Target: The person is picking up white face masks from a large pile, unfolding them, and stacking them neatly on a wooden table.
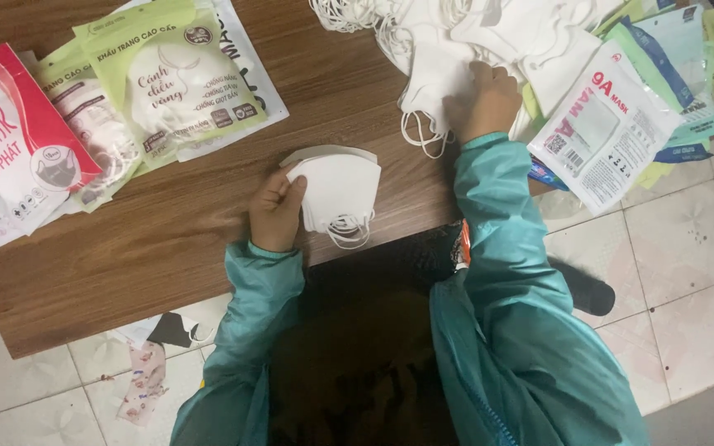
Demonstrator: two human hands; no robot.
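My left hand (pixel 276 212) grips a small stack of folded white face masks (pixel 339 188) near the front edge of a brown wooden table (pixel 159 239); their ear loops hang off the edge. My right hand (pixel 486 101) rests on a loose pile of white masks (pixel 448 41) at the back right of the table, fingers curled onto one mask. Both arms wear teal jacket sleeves.
Green and white mask packets (pixel 177 78) and a red and white packet (pixel 18 140) lie at the table's left. More flat packets (pixel 613 124) overhang the right edge. Scraps of packaging (pixel 159 347) lie on the tiled floor (pixel 687 264) below.
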